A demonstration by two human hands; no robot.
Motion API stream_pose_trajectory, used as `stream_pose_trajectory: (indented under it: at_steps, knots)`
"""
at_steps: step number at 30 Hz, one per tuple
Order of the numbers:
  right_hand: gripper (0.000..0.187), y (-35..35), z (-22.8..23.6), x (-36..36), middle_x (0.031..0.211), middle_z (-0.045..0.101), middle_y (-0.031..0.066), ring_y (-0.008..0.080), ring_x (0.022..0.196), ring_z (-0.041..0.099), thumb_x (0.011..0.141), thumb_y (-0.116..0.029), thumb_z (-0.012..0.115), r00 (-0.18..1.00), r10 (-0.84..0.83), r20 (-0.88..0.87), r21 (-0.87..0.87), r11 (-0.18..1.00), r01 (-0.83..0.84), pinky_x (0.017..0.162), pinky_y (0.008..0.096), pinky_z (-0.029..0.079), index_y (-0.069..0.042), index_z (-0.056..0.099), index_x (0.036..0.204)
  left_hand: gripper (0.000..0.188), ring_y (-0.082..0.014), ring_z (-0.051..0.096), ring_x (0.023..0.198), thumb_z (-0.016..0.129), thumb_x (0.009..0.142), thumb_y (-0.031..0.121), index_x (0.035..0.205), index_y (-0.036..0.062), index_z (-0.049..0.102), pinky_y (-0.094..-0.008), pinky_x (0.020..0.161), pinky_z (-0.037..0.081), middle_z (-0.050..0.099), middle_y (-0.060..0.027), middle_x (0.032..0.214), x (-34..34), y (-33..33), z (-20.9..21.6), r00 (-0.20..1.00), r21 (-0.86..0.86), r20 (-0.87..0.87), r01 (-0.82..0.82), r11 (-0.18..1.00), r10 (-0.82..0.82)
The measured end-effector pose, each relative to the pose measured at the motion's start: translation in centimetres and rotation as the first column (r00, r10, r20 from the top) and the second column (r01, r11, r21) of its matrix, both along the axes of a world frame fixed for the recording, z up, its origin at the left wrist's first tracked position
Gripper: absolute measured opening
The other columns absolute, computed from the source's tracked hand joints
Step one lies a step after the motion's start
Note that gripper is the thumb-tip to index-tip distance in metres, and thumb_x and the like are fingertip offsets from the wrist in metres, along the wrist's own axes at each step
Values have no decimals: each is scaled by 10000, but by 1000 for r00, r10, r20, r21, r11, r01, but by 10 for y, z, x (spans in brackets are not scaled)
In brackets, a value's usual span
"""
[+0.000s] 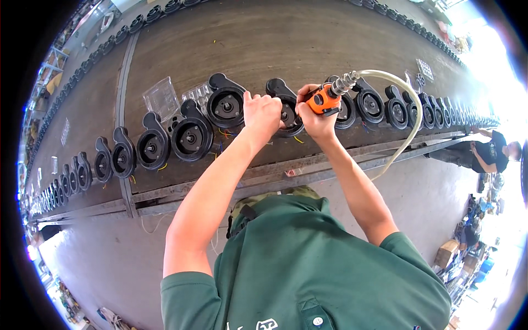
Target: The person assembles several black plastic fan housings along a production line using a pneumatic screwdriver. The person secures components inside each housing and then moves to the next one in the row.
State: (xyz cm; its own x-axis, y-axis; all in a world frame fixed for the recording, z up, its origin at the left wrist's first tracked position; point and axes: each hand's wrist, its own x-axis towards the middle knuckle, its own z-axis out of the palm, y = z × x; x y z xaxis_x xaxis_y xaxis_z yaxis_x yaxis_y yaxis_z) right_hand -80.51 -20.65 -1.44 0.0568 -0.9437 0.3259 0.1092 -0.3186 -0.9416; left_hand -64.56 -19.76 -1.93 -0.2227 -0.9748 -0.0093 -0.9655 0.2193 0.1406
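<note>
My right hand (318, 116) is wrapped round an orange air-powered tool (323, 101), with metal fittings and a pale hose at its upper end. The tool is beside a round black housing (290, 114), a fan-like casing with a short spout at the top. My left hand (262, 115) is closed at that housing's left rim, its thumb lying over the inside. Part of the rim and the tool's working end are hidden by my hands. Just left of my left hand is another black housing (226, 106), with a metal shaft in its middle.
Similar housings (192, 138) stand in a long row along the workbench (220, 49), some with coloured wires. Clear plastic trays (161, 99) lie behind them. The hose (416, 110) loops to the right over the bench's metal edge. Another person (489, 151) stands far right.
</note>
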Motion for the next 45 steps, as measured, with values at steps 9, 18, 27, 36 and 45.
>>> stream_pose_trajectory:
  at_steps: [9, 18, 27, 36, 45]
  knots:
    - [161, 2, 20, 6, 803, 654, 44, 99, 667, 630, 759, 92, 633, 983, 17, 183, 80, 996, -32, 597, 234, 519, 26, 635, 906, 369, -261, 718, 925, 907, 632, 395, 854, 135, 767, -470, 994, 444, 747, -66, 858, -1, 1, 0, 1000, 5, -18, -8, 1000, 8]
    - [171, 0, 15, 8, 801, 651, 44, 96, 670, 626, 756, 94, 634, 985, 22, 171, 78, 996, -36, 608, 236, 525, 21, 633, 911, 391, -264, 704, 892, 882, 652, 497, 807, 156, 770, -470, 942, 454, 737, -63, 865, 1, 0, -5, 1000, -24, 12, -13, 1000, 13]
    - [196, 5, 6, 10, 819, 667, 34, 102, 757, 636, 743, 67, 650, 995, 62, 77, 0, 998, -62, 709, 253, 516, 25, 670, 933, 397, -251, 708, 912, 873, 665, 520, 849, 179, 789, -449, 949, 441, 750, -58, 876, 2, -2, -7, 999, -21, 6, -32, 999, 32]
    - [213, 0, -5, 3, 841, 635, 80, 124, 677, 621, 807, 94, 587, 992, 124, -11, -69, 990, -124, 610, 254, 524, 29, 583, 1009, 352, -266, 622, 1100, 829, 774, 247, 1099, 122, 781, -428, 968, 450, 705, -56, 1128, 2, 38, -15, 871, -269, -484, -238, 933, 83]
    - [207, -1, 2, 5, 851, 641, 79, 125, 658, 624, 811, 80, 601, 993, 118, 21, -30, 993, -117, 595, 253, 527, 32, 592, 1012, 468, -439, 602, 1142, 705, 886, 208, 1207, -93, 545, -457, 999, 480, 603, -310, 1224, -42, 76, -65, 66, 472, -815, -502, 725, 576]
